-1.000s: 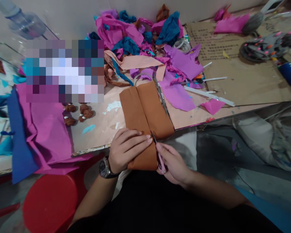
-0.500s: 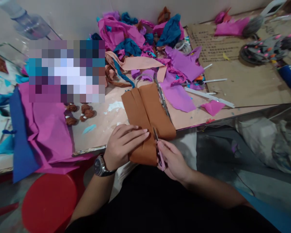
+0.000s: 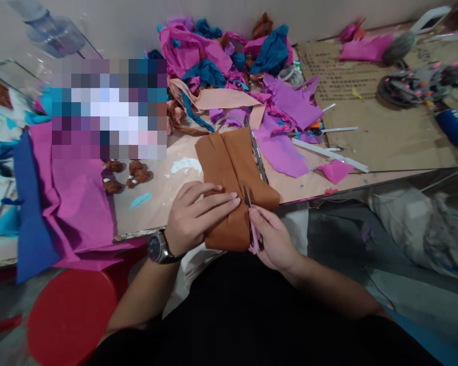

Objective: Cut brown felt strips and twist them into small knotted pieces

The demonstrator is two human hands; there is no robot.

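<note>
Red stool: round-topped, at our near left, below the surface; nobody sits on it (image 3: 70, 315).
Left hand: a watch (image 3: 156, 247) on its wrist; the left hand (image 3: 193, 216) lies across the brown sheet with fingers together and nearly straight. The thumb is hidden, so we cannot tell whether it pinches from underneath.
Right hand: curled around the pink-handled scissors (image 3: 254, 236), thumb on top; this right hand (image 3: 273, 234) is just beyond the front edge of the surface.
Brown sheet: the brown sheet (image 3: 221, 165) rests partly on the surface (image 3: 156, 203) and juts over its edge towards us, a long crease running away from us. Paper or cloth, we cannot say.
Step in hand: cutting, as we judge it; the blades meet the sheet just beside the left fingertips.
Next move: we think it calls for a steady left hand, blades following the crease, fingertips clear.
Left of sheet: small brown bundles (image 3: 138, 174), then a large magenta sheet (image 3: 76, 203).
Right of sheet: a torn purple piece (image 3: 278, 145).
Farthest: a crumpled, many-coloured heap (image 3: 198, 46) by the wall; flattened cardboard (image 3: 366, 127) to its right.
</note>
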